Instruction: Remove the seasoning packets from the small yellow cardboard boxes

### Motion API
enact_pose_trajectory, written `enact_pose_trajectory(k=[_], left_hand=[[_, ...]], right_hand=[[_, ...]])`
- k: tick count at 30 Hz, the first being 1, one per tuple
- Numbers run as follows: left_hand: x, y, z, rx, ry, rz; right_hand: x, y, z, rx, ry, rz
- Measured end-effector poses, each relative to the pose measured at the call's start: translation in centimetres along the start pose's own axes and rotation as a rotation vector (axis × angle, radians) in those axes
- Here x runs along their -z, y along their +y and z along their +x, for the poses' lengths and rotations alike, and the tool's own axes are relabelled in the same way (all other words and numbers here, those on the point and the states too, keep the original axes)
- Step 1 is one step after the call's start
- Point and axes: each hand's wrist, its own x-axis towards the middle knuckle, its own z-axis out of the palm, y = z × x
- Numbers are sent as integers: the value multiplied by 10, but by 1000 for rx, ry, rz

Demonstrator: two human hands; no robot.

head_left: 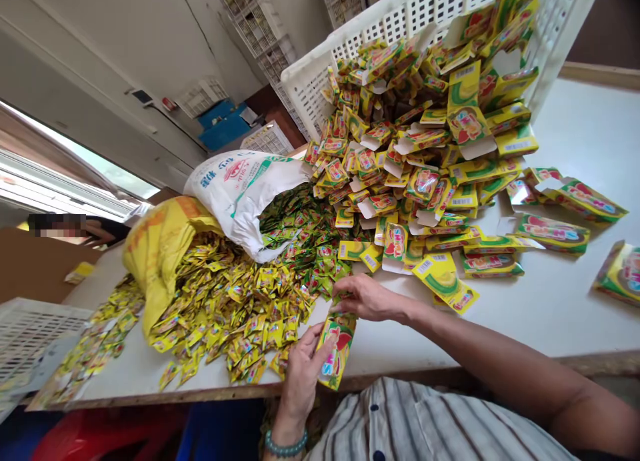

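Observation:
My left hand, with a beaded bracelet at the wrist, grips a small yellow, green and red candy box over the table's front edge. At the box's upper end is my right hand, its fingers bent and pinched together; what lies between them is hidden. Just beyond the hands spreads a heap of green candy packets, spilling from a white sack. To its left, yellow candy packets pour out of a yellow sack.
A white plastic crate lies tipped at the back right, with many open candy boxes spilling onto the white table. More boxes lie at the right. Another person is at the far left. Blue bins stand behind.

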Motion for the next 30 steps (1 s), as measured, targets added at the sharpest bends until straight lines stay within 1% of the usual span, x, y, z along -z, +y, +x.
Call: enact_pose_trajectory(k=[1, 3, 6, 9, 13, 16, 19, 21, 23, 26, 28, 30], left_hand=[[-2, -1, 0, 7, -6, -21], [-5, -5, 2, -4, 2, -17], [-8, -15, 6, -59, 38, 149], [-10, -21, 11, -127, 63, 316], [-17, -19, 14, -198, 69, 356], [-20, -18, 16, -243, 110, 408], [-19, -20, 18, -279, 170, 447], [-15, -21, 19, -279, 193, 469], [-10, -21, 19, -268, 203, 494], [-4, -16, 17, -270, 190, 542], [-3, -11, 14, -277, 142, 576], [-5, -6, 13, -265, 88, 593]], right_hand=[[-1, 2, 1, 9, -29, -13], [-3, 6, -1, 3, -43, -57], [-5, 9, -8, -18, -21, -148], [-3, 8, -16, -32, -11, -184], [5, 2, -22, -73, 83, -197], [7, 1, -22, -11, 108, -236], [8, 2, -22, -20, 216, -250], [10, 4, -23, -37, 275, -251], [13, 5, -23, -9, 242, -264], [16, 4, -23, 60, 68, -319], [15, 3, -23, 80, -33, -350], [14, 2, -24, 71, -70, -336]])
